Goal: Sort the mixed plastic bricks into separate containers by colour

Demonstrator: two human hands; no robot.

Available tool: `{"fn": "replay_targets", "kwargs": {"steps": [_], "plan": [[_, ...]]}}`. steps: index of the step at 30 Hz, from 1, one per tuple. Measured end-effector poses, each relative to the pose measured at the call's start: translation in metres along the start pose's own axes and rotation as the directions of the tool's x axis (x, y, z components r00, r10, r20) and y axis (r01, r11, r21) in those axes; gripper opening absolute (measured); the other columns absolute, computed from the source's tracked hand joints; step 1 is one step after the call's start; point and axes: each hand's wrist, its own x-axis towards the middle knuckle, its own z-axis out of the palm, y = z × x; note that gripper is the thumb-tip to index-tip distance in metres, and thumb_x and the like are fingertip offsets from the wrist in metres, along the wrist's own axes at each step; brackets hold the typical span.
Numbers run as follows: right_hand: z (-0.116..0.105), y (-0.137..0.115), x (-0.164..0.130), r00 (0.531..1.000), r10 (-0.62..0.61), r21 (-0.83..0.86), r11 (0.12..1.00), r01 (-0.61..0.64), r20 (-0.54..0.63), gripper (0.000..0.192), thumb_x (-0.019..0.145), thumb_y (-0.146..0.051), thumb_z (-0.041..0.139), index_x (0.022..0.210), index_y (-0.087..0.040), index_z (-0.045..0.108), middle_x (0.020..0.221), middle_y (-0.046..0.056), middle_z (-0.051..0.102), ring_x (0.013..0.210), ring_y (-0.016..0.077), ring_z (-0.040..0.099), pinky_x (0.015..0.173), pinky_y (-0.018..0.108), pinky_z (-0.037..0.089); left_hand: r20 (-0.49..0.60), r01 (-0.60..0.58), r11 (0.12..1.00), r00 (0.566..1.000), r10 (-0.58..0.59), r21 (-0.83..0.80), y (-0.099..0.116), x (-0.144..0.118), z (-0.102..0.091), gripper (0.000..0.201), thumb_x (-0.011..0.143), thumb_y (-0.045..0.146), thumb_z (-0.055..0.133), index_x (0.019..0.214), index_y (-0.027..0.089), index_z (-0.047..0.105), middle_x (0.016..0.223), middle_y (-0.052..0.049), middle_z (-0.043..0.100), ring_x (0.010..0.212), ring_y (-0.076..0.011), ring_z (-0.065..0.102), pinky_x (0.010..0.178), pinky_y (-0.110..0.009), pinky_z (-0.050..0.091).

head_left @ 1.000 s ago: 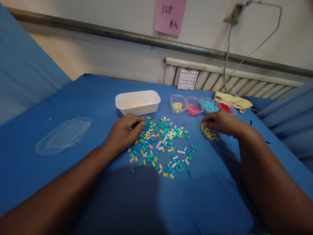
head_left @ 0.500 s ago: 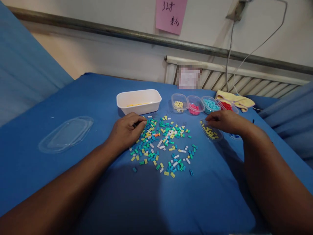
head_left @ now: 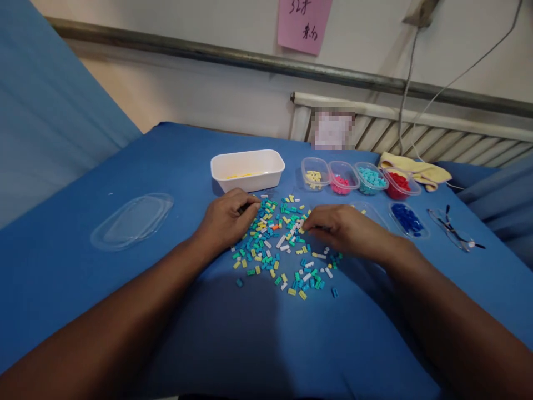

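A scatter of small bricks (head_left: 283, 250) in teal, yellow, white and green lies on the blue cloth (head_left: 175, 166). My left hand (head_left: 227, 219) rests at the pile's left edge with its fingertips pinched together over the bricks. My right hand (head_left: 345, 230) lies on the pile's right side, fingers curled and tips down among the pieces. Whether either hand holds a brick is hidden by the fingers. A small clear tray (head_left: 372, 213) is mostly hidden behind my right hand.
A white tub (head_left: 247, 169) stands behind the pile. To its right are clear cups of yellow (head_left: 314, 171), pink (head_left: 343, 178), teal (head_left: 370, 176), red (head_left: 400, 183) and dark blue (head_left: 407, 219) bricks. A clear lid (head_left: 131, 219) lies left; glasses (head_left: 453, 233) and a yellow cloth (head_left: 416, 169) right.
My right hand has moved left from the small clear tray of yellow bricks onto the pile. The left hand stays at the pile's left edge. The camera shifted slightly.
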Motion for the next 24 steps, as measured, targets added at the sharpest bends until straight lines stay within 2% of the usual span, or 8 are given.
{"fn": "replay_targets", "kwargs": {"steps": [2,4,9,14,17,20,24], "plan": [[0.012,-0.008,0.006,1.0,-0.016,-0.045,0.999,0.017,0.026,0.021,0.106,-0.019,0.06,0.108,-0.022,0.08,0.106,0.008,0.081,0.098,0.0205,0.075,0.086,0.03,0.053,0.001,-0.003,1.0,1.0,0.003,-0.004,0.001,0.0,0.0,0.024,0.102,0.035,0.063,0.102,0.02,0.082,0.099,-0.006,0.08,0.094,-0.0219,0.075,0.089,-0.037,0.057],[0.018,-0.008,0.008,0.999,0.031,-0.1,0.995,-0.029,0.024,0.02,0.107,-0.02,0.061,0.11,-0.022,0.08,0.108,0.009,0.08,0.1,0.0214,0.074,0.087,0.03,0.052,0.003,-0.011,1.0,1.0,0.011,-0.007,0.002,-0.001,0.001,0.024,0.103,0.035,0.062,0.102,0.02,0.082,0.098,-0.006,0.079,0.094,-0.0216,0.075,0.089,-0.037,0.057],[0.02,-0.001,0.006,0.995,0.095,-0.137,0.987,-0.089,0.04,0.02,0.106,-0.026,0.066,0.12,-0.022,0.079,0.116,0.01,0.079,0.105,0.0241,0.074,0.089,0.033,0.053,0.008,-0.02,1.0,1.0,0.02,-0.01,0.003,-0.002,0.002,0.026,0.104,0.034,0.061,0.102,0.019,0.082,0.099,-0.006,0.078,0.094,-0.0217,0.074,0.089,-0.037,0.057],[0.025,-0.007,0.01,0.995,0.095,-0.15,0.985,-0.09,0.024,0.021,0.108,-0.024,0.062,0.118,-0.022,0.08,0.117,0.01,0.079,0.108,0.0242,0.074,0.09,0.033,0.053,0.01,-0.015,1.0,1.0,0.015,-0.003,0.002,-0.002,0.002,0.025,0.103,0.034,0.061,0.102,0.019,0.082,0.097,-0.006,0.078,0.093,-0.0217,0.074,0.088,-0.037,0.057],[0.024,-0.009,0.01,0.992,0.109,-0.157,0.983,-0.097,0.067,0.022,0.105,-0.018,0.06,0.116,-0.021,0.079,0.113,0.009,0.079,0.106,0.0239,0.074,0.089,0.033,0.052,0.003,-0.017,1.0,1.0,0.017,-0.005,0.002,-0.002,0.002,0.024,0.103,0.034,0.062,0.102,0.02,0.082,0.097,-0.006,0.078,0.092,-0.0213,0.074,0.088,-0.036,0.057],[0.019,-0.011,0.006,0.993,0.109,-0.156,0.983,-0.099,0.054,0.024,0.102,-0.015,0.062,0.118,-0.02,0.078,0.112,0.009,0.078,0.104,0.0241,0.073,0.087,0.033,0.051,-0.01,-0.028,1.0,1.0,0.028,-0.011,0.002,-0.002,0.003,0.024,0.103,0.033,0.062,0.102,0.02,0.082,0.097,-0.005,0.078,0.092,-0.0211,0.074,0.088,-0.036,0.057],[0.012,-0.023,0.002,0.998,0.021,-0.045,0.999,-0.018,0.057,0.02,0.099,-0.013,0.065,0.113,-0.019,0.077,0.105,0.007,0.076,0.094,0.0211,0.071,0.083,0.031,0.051,-0.001,-0.023,1.0,1.0,0.023,-0.009,0.002,-0.003,0.003,0.023,0.104,0.034,0.062,0.102,0.021,0.081,0.099,-0.006,0.079,0.094,-0.0214,0.075,0.088,-0.036,0.057]]}}
